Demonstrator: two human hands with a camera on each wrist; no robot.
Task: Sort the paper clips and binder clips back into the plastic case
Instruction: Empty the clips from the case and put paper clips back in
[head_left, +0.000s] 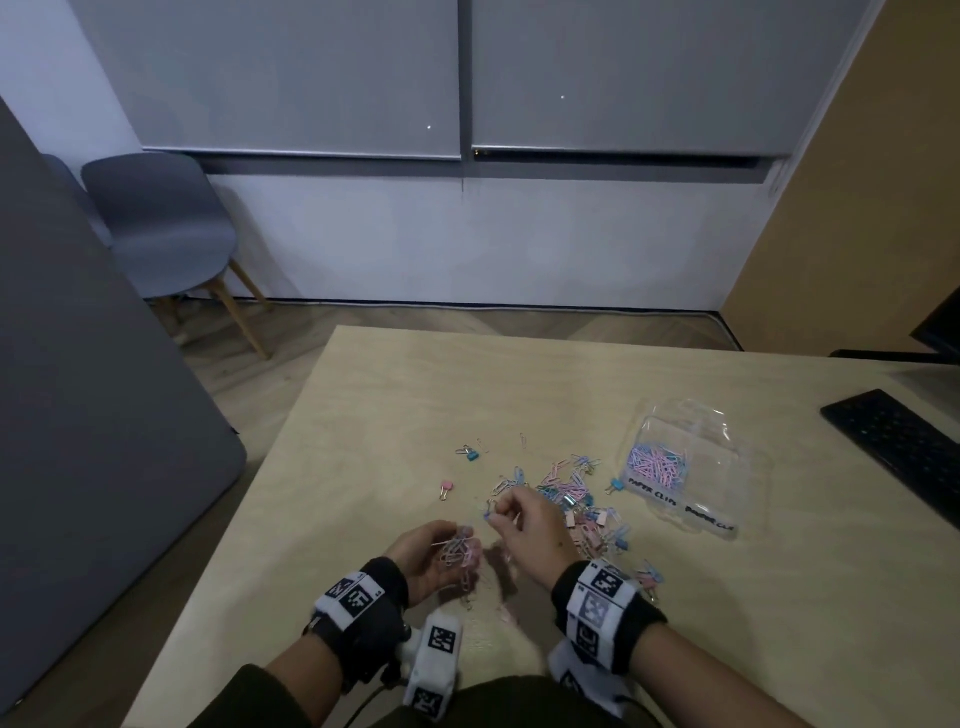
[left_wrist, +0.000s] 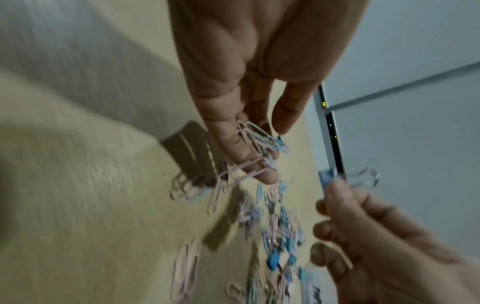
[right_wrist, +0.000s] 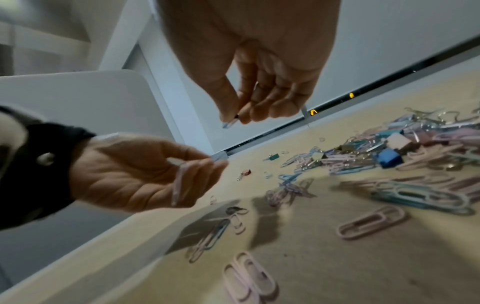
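Observation:
My left hand (head_left: 457, 545) is cupped palm up just above the table and holds a bunch of pink and blue paper clips (head_left: 458, 556); its fingers (left_wrist: 241, 144) curl round them (left_wrist: 259, 139). Just to its right, my right hand (head_left: 496, 513) pinches a small blue binder clip (left_wrist: 328, 179) between thumb and fingertips, seen also in the right wrist view (right_wrist: 230, 124). A mixed pile of clips (head_left: 571, 501) lies right of both hands. The clear plastic case (head_left: 727, 447) lies open at the right, with paper clips (head_left: 657, 465) in the compartment marked PAPER CLIPS.
Stray binder clips lie apart from the pile: a teal one (head_left: 471, 455), a pink one (head_left: 445, 488), a blue one (head_left: 616, 486) beside the case. A black keyboard (head_left: 898, 447) sits at the far right. A grey chair (head_left: 156, 223) stands beyond the table's left edge.

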